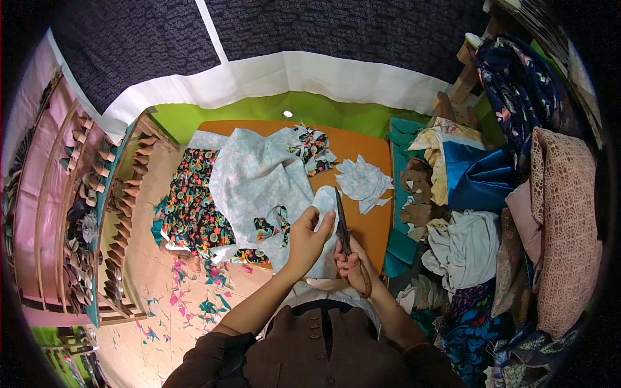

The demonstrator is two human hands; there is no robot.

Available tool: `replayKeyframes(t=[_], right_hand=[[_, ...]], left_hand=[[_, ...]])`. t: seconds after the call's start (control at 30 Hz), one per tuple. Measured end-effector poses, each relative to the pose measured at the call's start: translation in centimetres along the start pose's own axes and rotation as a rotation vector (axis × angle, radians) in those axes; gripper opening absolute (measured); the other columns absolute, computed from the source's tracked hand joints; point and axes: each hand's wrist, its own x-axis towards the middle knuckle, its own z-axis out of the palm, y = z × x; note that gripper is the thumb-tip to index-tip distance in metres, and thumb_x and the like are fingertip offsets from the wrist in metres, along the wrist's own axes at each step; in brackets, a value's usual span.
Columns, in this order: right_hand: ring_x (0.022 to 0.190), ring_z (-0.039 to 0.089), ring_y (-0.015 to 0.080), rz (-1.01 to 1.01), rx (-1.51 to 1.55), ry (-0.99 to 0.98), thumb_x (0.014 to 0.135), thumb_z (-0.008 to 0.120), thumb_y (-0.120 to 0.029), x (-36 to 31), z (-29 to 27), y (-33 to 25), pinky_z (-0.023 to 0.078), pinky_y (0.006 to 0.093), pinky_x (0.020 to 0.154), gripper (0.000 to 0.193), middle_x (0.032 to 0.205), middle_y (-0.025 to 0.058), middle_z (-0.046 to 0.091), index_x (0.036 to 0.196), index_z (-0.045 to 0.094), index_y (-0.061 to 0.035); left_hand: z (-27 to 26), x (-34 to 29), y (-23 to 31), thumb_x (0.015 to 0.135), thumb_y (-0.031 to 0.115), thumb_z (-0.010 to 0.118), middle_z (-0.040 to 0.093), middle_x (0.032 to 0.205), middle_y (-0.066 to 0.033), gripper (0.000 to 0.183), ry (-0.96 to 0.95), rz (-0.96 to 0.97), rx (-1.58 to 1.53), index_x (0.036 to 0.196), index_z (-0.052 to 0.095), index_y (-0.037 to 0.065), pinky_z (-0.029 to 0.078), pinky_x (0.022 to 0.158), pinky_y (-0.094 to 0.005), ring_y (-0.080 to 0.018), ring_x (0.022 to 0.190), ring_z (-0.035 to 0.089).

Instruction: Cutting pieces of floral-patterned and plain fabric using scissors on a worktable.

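Observation:
My left hand (310, 238) is closed on a pale, round-ended flat piece (326, 196), its thumb pressed against it; I cannot tell whether it is card or cloth. A pair of dark scissors (342, 223) points away from me in my right hand (353, 264), the fingers wrapped round the handles. The blades lie along the right edge of the pale piece. Light blue-grey printed fabric (255, 171) spreads to the left of my hands, over a black floral fabric (187, 210). Beyond the scissors, a stack of pale cut pieces (364, 181) rests on the orange table (372, 236).
Left stands a rack (123, 220) with several shoe-shaped forms. Colourful scraps (207, 297) litter the floor. Folded and heaped fabrics, including a blue satin one (479, 178) and a white one (464, 249), lie on the right. A dark curtain (336, 32) hangs at the back.

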Motion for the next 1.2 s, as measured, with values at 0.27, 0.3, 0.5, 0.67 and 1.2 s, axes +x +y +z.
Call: replayKeyframes(t=[0.27, 0.3, 0.5, 0.67, 1.2], right_hand=[[0.055, 0.026, 0.0018, -0.018, 0.041, 0.033, 0.059, 0.045, -0.072, -0.2, -0.3, 0.2, 0.022, 0.0124, 0.046, 0.072, 0.072, -0.0037, 0.032, 0.091, 0.036, -0.0085], [0.055, 0.027, 0.0017, -0.022, 0.007, 0.032, 0.058, 0.045, -0.072, -0.2, -0.5, -0.1, 0.023, 0.0124, 0.046, 0.073, 0.072, -0.0036, 0.032, 0.092, 0.036, -0.0083], [0.056, 0.027, 0.0015, 0.062, -0.112, -0.024, 0.056, 0.046, -0.073, -0.3, -1.7, 0.1, 0.024, 0.0126, 0.046, 0.076, 0.073, -0.0035, 0.032, 0.094, 0.038, -0.0071], [0.054, 0.027, 0.0015, -0.014, -0.007, -0.021, 0.058, 0.045, -0.073, -0.4, -1.4, -0.4, 0.022, 0.0131, 0.044, 0.074, 0.07, -0.004, 0.032, 0.09, 0.039, -0.0066], [0.053, 0.028, 0.0014, -0.01, -0.057, -0.014, 0.058, 0.045, -0.072, -0.3, -2.1, -0.6, 0.02, 0.0128, 0.044, 0.073, 0.069, -0.0039, 0.033, 0.09, 0.039, -0.0069]], left_hand=[[0.0, -0.1, 0.5, 0.076, 0.017, 0.059, 0.029, 0.05, 0.0014, 0.036, -0.015, 0.006, 0.061, 0.057, 0.033, 0.002, 0.024, 0.042, -0.0219, -0.0047, 0.05, 0.027], [0.0, -0.1, 0.3, 0.076, 0.017, 0.06, 0.029, 0.051, 0.001, 0.036, -0.03, 0.007, 0.095, 0.057, 0.033, 0.002, 0.024, 0.042, -0.0222, -0.0052, 0.05, 0.027], [-0.3, 0.2, -0.1, 0.075, 0.02, 0.061, 0.028, 0.051, 0.0007, 0.037, 0.0, 0.002, 0.049, 0.057, 0.034, 0.001, 0.024, 0.042, -0.0227, -0.0063, 0.05, 0.026], [0.0, -0.3, 1.5, 0.075, 0.017, 0.06, 0.033, 0.051, 0.0014, 0.032, -0.077, -0.041, 0.048, 0.058, 0.039, 0.001, 0.025, 0.042, -0.0217, -0.005, 0.05, 0.028], [-0.3, -0.6, 1.6, 0.077, 0.016, 0.06, 0.034, 0.051, 0.0067, 0.036, -0.141, -0.013, 0.094, 0.054, 0.033, 0.007, 0.021, 0.04, -0.0193, -0.0008, 0.048, 0.029]])
